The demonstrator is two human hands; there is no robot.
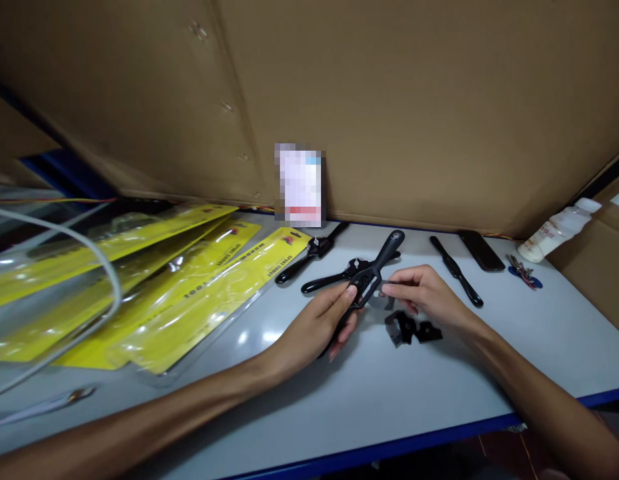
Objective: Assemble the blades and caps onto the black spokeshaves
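My left hand (334, 313) is closed around a black spokeshave body (387, 250), held tilted above the table. Close beside its middle, my right hand (419, 290) pinches a thin grey metal blade (383, 300). Whether the blade touches the body I cannot tell. Below the right hand lie small black metal pieces (429, 331), with a shinier plate (397, 330) at their left. Behind the held tool rests a black spokeshave (322, 283), partly covered by it. Another spokeshave (294, 267) lies farther left, and a slim black spokeshave body (454, 270) lies to the right.
Several yellow-backed clear plastic packages (224, 280) fan out at the left, under a white cable (117, 287). A blurred card (302, 187) leans on the cardboard wall (414, 113). A dark phone (482, 251), keys (523, 272) and a white bottle (559, 230) stand or lie at right.
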